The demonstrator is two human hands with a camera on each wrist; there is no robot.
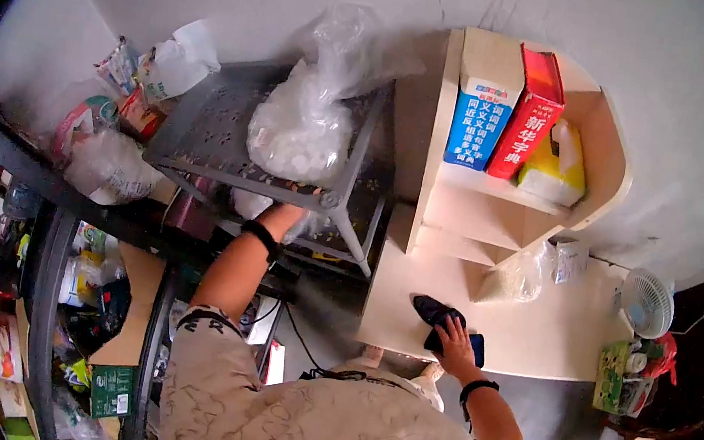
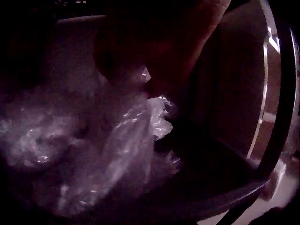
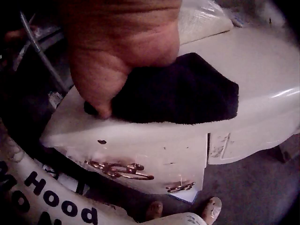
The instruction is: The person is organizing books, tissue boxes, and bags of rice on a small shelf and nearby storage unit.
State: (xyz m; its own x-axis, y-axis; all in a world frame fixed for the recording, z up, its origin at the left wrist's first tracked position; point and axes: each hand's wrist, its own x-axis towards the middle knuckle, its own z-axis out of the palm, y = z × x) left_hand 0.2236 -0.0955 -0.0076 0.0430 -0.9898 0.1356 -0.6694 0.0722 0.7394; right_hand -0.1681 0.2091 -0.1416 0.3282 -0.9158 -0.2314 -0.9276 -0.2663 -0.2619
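Note:
Under the top tier of the grey shelf rack (image 1: 341, 200), my left hand (image 1: 282, 217) is partly hidden. The dim left wrist view shows the left hand (image 2: 154, 47) pinching a crumpled clear plastic bag (image 2: 117, 145); its fingertips are hard to make out. On the pale desk (image 1: 532, 344), my right hand (image 1: 457, 352) rests with fingers spread over dark cloth (image 1: 434, 311). The right wrist view has the right hand (image 3: 126, 51) on the black fuzzy cloth (image 3: 183, 93), thumb down at its left end.
A filled clear bag (image 1: 301, 132) sits on the rack's top tier. Books (image 1: 485, 104), a bag of grains (image 1: 513, 279) and a small fan (image 1: 648, 303) are at the desk. Cluttered shelves (image 1: 48, 267) stand at the left. A cable (image 1: 296, 329) hangs between rack and desk.

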